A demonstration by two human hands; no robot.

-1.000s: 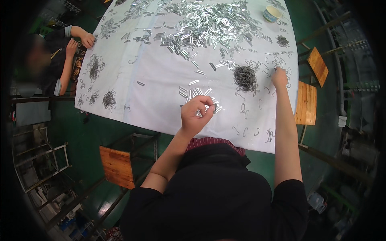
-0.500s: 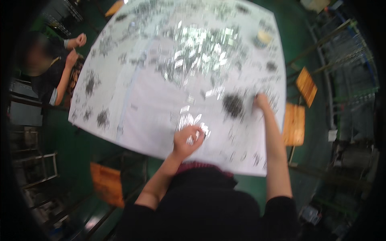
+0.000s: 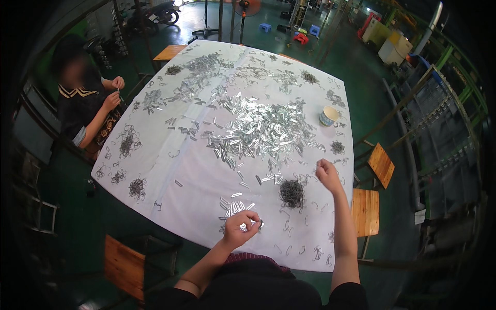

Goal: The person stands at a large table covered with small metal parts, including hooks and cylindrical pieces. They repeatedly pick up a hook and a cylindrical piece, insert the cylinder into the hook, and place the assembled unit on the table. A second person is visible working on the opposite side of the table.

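Observation:
My left hand (image 3: 241, 229) hovers over a small pile of shiny flat metal pieces (image 3: 235, 207) near the table's front edge. Its thumb and fingers are pinched together, with a small dark bit showing at the tips, too small to name. Farther right, my right hand (image 3: 328, 175) is closed, knuckles up, beside a few scattered thin wire hooks (image 3: 305, 178); whatever its fingertips hold is hidden. Between the hands lies a dense dark heap of wire hooks (image 3: 292, 194). A large spread of the shiny flat metal pieces (image 3: 263, 126) covers the table's middle.
The white-covered table (image 3: 191, 206) carries more small heaps, such as one of hooks (image 3: 137, 188) at the left. A patterned cup (image 3: 329, 116) stands near the right edge. Another person (image 3: 82, 98) works at the left side. Wooden stools (image 3: 365, 212) flank the table.
The view has tilted up, so the table sits lower in the picture and the room behind shows. My right hand has shifted slightly farther from me; my left stays over the small pile.

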